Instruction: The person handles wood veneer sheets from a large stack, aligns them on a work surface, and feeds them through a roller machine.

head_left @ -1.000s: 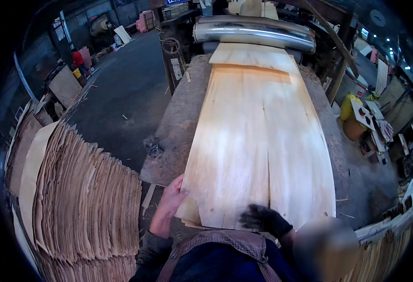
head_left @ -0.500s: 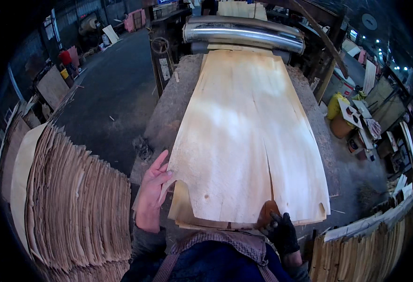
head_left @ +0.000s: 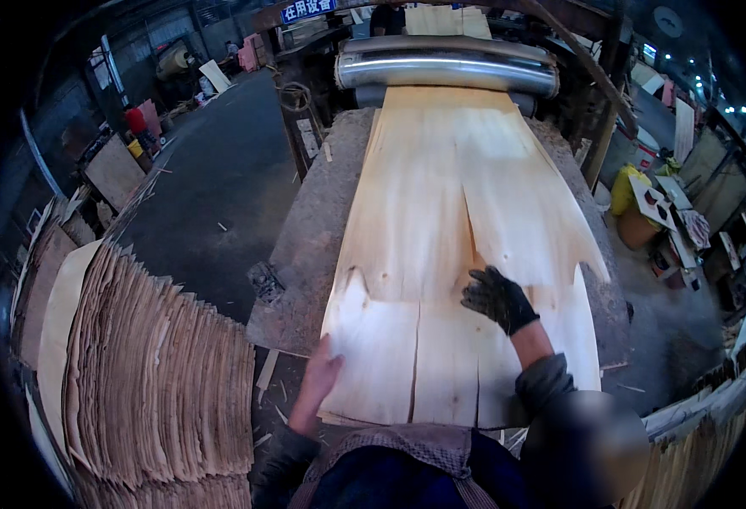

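A pale wood veneer sheet (head_left: 424,195) reaches away from me to a shiny metal roller (head_left: 449,69), its far end at the roller's underside. A long split runs up it, and its near edge is ragged at the right. More veneer (head_left: 373,356), with dark cracks, shows beneath and nearer to me. My right hand (head_left: 500,299), in a dark glove, lies with spread fingers over the upper sheet's near edge, beside the split. At the left border of the lower veneer is my bare left hand (head_left: 318,373), its thumb and forefinger apart; the other fingers are hard to see.
A worn table (head_left: 309,229) carries the veneer, with a dark lump (head_left: 265,282) on its left side. Tall veneer stacks stand at left (head_left: 161,365) and right (head_left: 704,462). A yellow bag (head_left: 624,188) and scraps sit beyond the table's right side.
The upper sheet has slid away from me toward the roller, uncovering the veneer below. My right hand has moved forward onto the sheet; my left has left the upper sheet's corner and sits lower.
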`<state>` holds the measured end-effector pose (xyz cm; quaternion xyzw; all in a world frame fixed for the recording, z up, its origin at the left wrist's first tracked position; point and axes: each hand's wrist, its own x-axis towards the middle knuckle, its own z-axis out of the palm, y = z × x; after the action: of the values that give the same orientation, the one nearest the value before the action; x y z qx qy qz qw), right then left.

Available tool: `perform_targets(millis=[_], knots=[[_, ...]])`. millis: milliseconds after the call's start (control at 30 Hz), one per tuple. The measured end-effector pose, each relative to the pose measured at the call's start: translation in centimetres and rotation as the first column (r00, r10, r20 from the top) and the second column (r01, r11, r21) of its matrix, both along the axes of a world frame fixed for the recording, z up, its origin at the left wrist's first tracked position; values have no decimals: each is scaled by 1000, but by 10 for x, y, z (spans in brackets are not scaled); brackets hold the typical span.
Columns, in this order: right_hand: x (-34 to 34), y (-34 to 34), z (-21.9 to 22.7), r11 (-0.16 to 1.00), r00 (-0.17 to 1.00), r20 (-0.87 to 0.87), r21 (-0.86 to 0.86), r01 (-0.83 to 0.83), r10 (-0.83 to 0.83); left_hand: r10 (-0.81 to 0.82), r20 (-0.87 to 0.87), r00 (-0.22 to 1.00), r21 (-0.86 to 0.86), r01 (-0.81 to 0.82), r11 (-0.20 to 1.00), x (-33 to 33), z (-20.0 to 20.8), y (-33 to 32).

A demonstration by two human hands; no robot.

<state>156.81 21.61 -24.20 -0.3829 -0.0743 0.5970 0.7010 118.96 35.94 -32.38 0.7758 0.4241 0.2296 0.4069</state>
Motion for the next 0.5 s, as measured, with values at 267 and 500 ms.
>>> perform_targets(millis=[267, 500], knots=[[78, 130, 10, 993, 990, 90, 42, 109, -113, -33, -345, 938, 247, 125, 961, 9, -1, -35], [32, 86, -36, 975, 972, 76, 11, -224, 222, 196, -280, 940, 84, -179, 980, -13, -27, -15]])
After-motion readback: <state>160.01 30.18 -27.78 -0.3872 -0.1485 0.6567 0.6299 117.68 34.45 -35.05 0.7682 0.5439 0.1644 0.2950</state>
